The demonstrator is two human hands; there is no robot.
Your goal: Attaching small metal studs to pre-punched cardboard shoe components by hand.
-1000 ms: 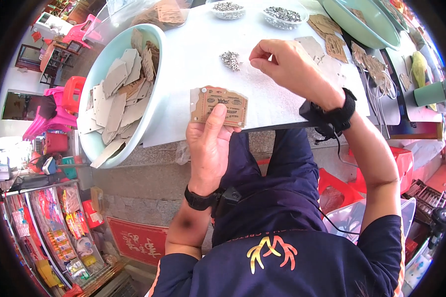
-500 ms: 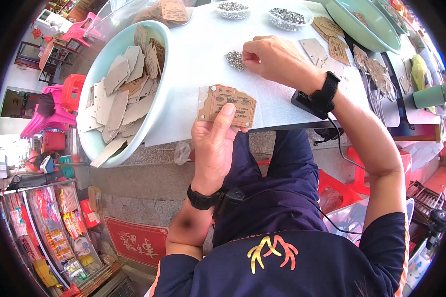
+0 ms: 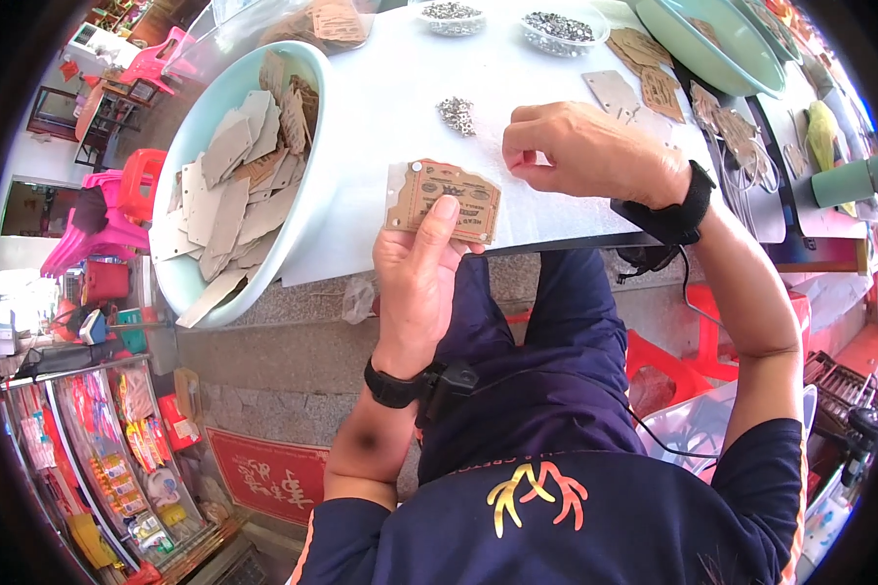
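In my left hand (image 3: 418,273) is a brown printed cardboard card (image 3: 444,183) with an uneven outline, held over the table's near edge. My thumb lies on its face, and the fingers are underneath. A pale round spot shows at the card's upper left corner. My right hand (image 3: 595,156) hovers to the right of the card, thumb and fingers pinched together. What they hold, if anything, is too small or hidden to make out. Just left of that hand, a small heap of shiny metal pieces (image 3: 456,115) lies on the white tabletop (image 3: 371,107).
A pale green basin (image 3: 324,127) full of grey and brown cards stands at the left. Two clear tubs (image 3: 451,27) (image 3: 561,44) of metal pieces sit at the far side. Loose brown cards (image 3: 661,93) lie at the right, before another green basin (image 3: 717,58).
My right hand has drawn away from the metal heap, rightward and nearer to me. The left hand and card have shifted only slightly.
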